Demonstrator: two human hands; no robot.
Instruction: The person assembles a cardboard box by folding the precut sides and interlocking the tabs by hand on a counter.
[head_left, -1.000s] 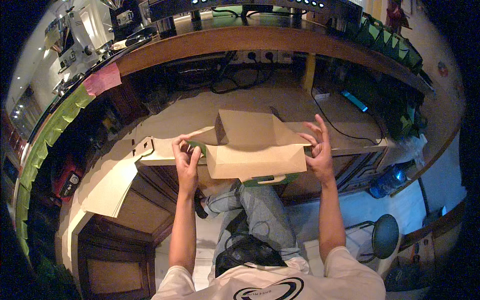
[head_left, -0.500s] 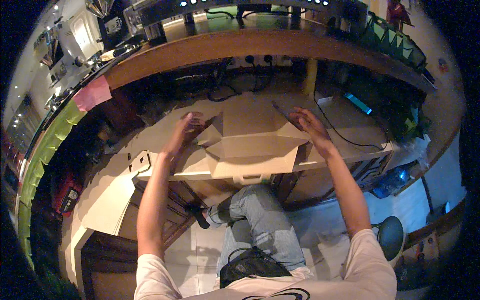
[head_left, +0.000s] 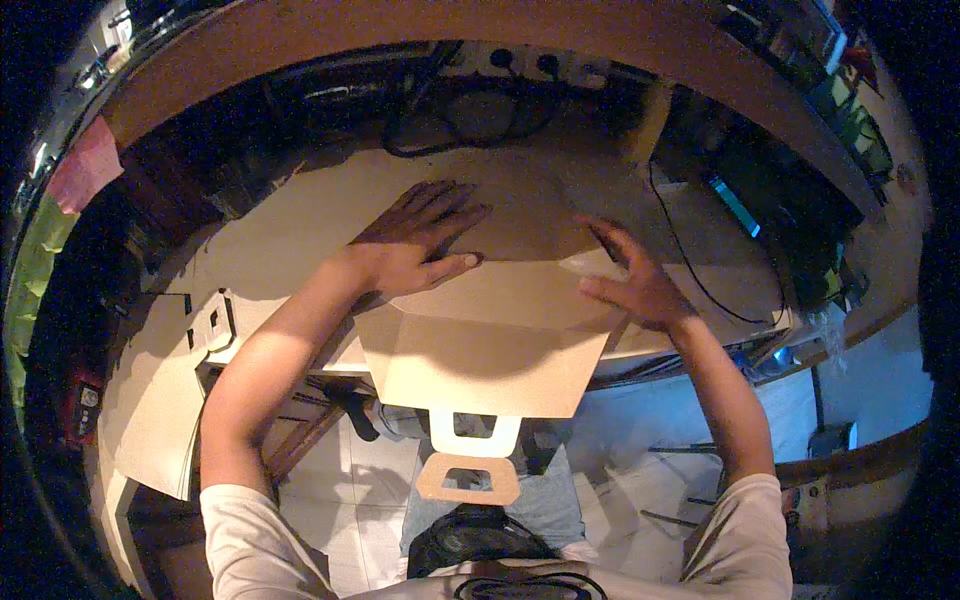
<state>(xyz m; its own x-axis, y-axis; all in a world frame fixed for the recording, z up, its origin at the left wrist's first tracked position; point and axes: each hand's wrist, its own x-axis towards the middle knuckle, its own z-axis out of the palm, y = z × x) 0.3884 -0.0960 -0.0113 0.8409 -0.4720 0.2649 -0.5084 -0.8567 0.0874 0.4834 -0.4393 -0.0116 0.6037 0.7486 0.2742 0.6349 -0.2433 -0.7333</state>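
Note:
A brown cardboard box blank (head_left: 480,345), partly folded, lies on the wooden worktop, its near panel hanging past the front edge. Two handle cut-outs show below that panel: a pale handle flap (head_left: 475,448) and a browner handle flap (head_left: 468,497) nearer to me. My left hand (head_left: 415,235) rests palm down over the blank's left side, fingers stretched out. At the right side my right hand (head_left: 637,280) is beside the folded edge, thumb and fingers apart. Neither hand grips anything. Part of the blank's left side is hidden under my left hand and forearm.
Flat cardboard sheets (head_left: 160,430) are stacked at the left. Above runs a wooden shelf (head_left: 400,22), with sockets (head_left: 575,68) and black cables (head_left: 470,135) beneath. A lit blue slim device (head_left: 736,208) and a thin cable (head_left: 690,265) lie right. Pink paper (head_left: 88,165) hangs far left.
Both hands have come down to the cardboard from its raised sides. The blank now sits nearer to me, its handle flaps showing fully. My view has tilted lower and closer.

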